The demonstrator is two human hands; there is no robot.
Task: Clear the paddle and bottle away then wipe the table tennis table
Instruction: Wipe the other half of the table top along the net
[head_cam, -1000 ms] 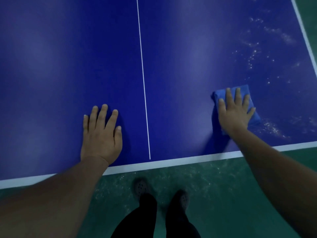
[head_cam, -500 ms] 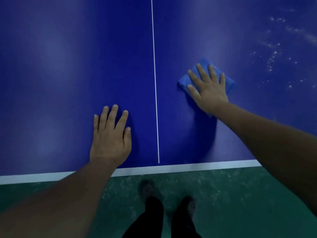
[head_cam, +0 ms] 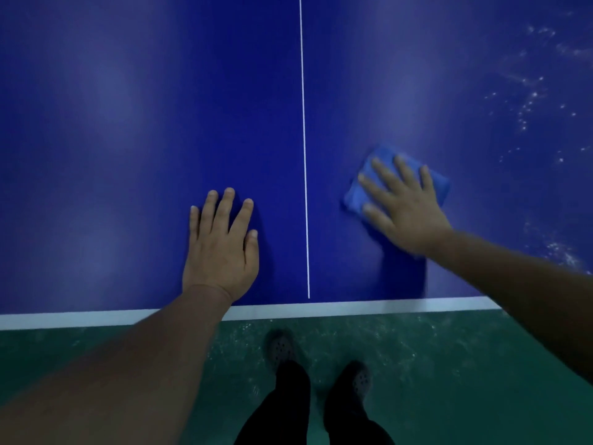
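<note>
The left hand (head_cam: pixel 221 248) lay flat on the blue table tennis table (head_cam: pixel 128 139), palm down, its fingers straight and close together, holding nothing. It sat just left of the white centre line (head_cam: pixel 305 155), with the wrist close to the white end line (head_cam: pixel 321 308) at the table's near edge.

The right hand (head_cam: pixel 406 208) pressed on a folded blue cloth (head_cam: pixel 436 184) at about 3 o'clock from the left hand, on the other side of the centre line. Its fingers were spread and straight over the cloth, pointing toward 11 o'clock; the hand was blurred, so whether the thumb hooked the cloth's edge could not be told. The cloth showed beyond the fingertips and along the hand's far side.

Pale specks and smears (head_cam: pixel 529 104) dotted the table surface toward 2 o'clock from the cloth, and more lay near the right forearm at the frame's right edge.

Below the table edge, at 6 o'clock, two dark shoes (head_cam: pixel 282 348) and dark trouser legs stood on a green floor (head_cam: pixel 449 364).
</note>
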